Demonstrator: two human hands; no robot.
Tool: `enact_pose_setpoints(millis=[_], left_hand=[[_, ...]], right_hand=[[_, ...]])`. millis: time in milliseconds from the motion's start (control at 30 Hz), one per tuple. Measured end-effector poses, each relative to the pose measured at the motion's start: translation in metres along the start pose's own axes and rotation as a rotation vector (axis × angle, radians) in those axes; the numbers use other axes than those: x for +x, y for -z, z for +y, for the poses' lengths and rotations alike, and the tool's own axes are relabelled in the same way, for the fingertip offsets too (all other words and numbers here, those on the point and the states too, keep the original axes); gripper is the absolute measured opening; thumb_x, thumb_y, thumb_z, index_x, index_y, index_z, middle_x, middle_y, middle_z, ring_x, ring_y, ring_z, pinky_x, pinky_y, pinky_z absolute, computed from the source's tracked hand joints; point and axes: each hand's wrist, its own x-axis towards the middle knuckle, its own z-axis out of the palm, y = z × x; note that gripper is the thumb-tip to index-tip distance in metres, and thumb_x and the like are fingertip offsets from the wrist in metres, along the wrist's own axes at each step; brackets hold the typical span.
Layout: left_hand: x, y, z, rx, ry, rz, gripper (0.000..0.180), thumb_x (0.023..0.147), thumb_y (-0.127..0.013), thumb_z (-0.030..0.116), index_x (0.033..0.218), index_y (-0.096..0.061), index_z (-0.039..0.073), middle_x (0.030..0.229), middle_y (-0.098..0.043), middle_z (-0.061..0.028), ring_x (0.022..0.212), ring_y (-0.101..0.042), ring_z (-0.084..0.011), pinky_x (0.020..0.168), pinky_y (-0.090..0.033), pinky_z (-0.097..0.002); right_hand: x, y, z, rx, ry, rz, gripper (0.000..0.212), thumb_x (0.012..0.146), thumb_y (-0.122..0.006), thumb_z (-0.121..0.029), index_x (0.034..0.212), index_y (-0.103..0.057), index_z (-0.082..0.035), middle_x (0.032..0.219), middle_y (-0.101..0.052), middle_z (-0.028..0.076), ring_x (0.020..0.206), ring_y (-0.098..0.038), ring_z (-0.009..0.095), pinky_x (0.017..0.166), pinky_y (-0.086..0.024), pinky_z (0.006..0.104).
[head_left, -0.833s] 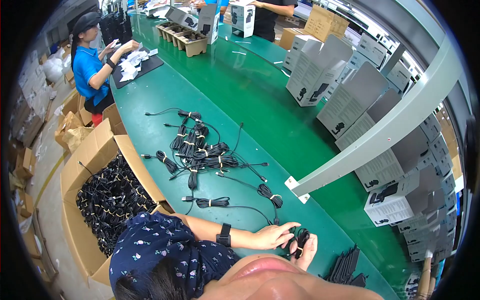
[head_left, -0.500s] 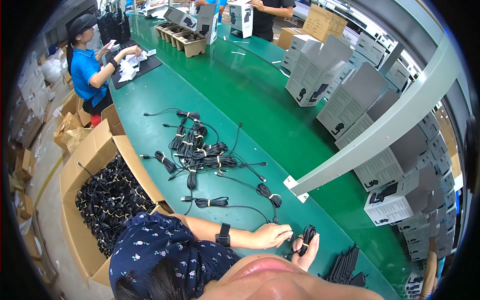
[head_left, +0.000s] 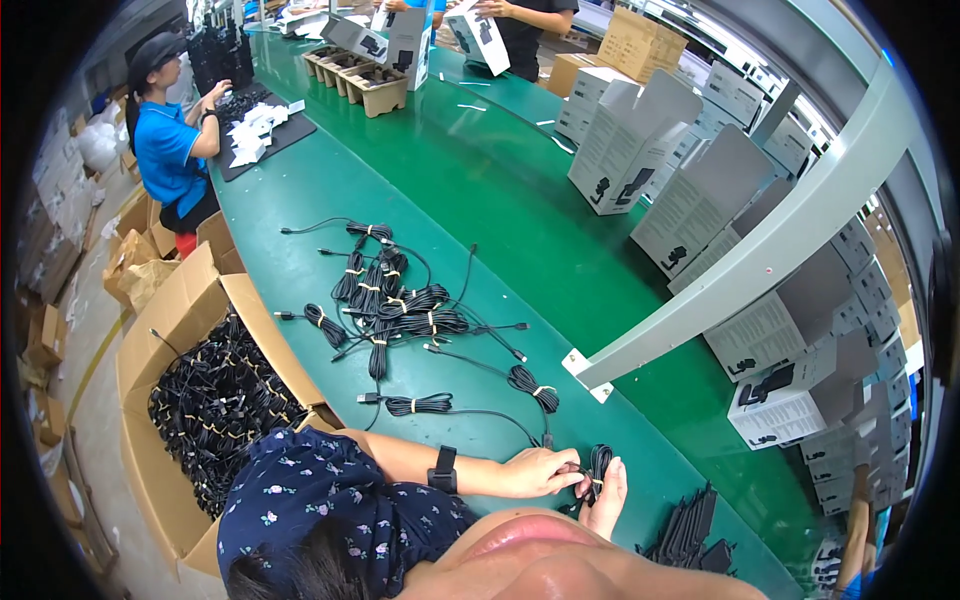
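A coiled black cable (head_left: 600,470) with a pale tie around it rests in my right hand (head_left: 608,500), upright against the fingers. My left hand (head_left: 543,472), a black band on its wrist, is closed at the coil's left side; its fingertips pinch part of the cable, partly hidden. On the green table just beyond lie more tied cables: one coil (head_left: 420,404) with a plug at its left, another coil (head_left: 533,388), and a heap (head_left: 385,300) of several with loose ends spread out.
A cardboard box (head_left: 272,335) full of bundled cables stands at the left. Black flat parts (head_left: 683,530) lie right of my hands. A white metal post (head_left: 700,310) rises from the table. Open printed boxes (head_left: 790,395) line the right. A co-worker (head_left: 168,140) handles white pieces at far left.
My right hand and the coil have shifted slightly left and turned, bringing the coil against my left fingertips. The co-worker at far left has drawn both hands together.
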Motion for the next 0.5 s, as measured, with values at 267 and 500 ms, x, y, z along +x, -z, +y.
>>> enact_pose_setpoints(millis=[267, 500], left_hand=[[0.0, 0.008, 0.012, -0.099, -0.05, -0.057, 0.027, 0.092, -0.042, 0.036, 0.102, -0.041, 0.01, 0.063, -0.058, -0.0047, 0.05, -0.056, -0.0227, 0.046, -0.042, -0.0334], [0.0, 0.005, 0.008, -0.118, -0.041, 0.009, 0.02, 0.096, -0.033, 0.026, 0.099, -0.046, 0.011, 0.051, -0.053, -0.0049, 0.046, -0.055, -0.0234, 0.044, -0.043, -0.034]], right_hand=[[-0.001, -0.003, -0.001, -0.047, 0.027, 0.009, 0.022, 0.094, -0.045, -0.027, 0.083, -0.047, -0.008, 0.057, -0.05, 0.001, 0.043, -0.044, 0.007, 0.039, -0.034, 0.0192], [-0.001, 0.0, 0.003, -0.138, 0.071, -0.071, 0.023, 0.094, -0.044, -0.027, 0.083, -0.047, -0.007, 0.057, -0.05, 0.002, 0.043, -0.044, 0.008, 0.04, -0.035, 0.0195]])
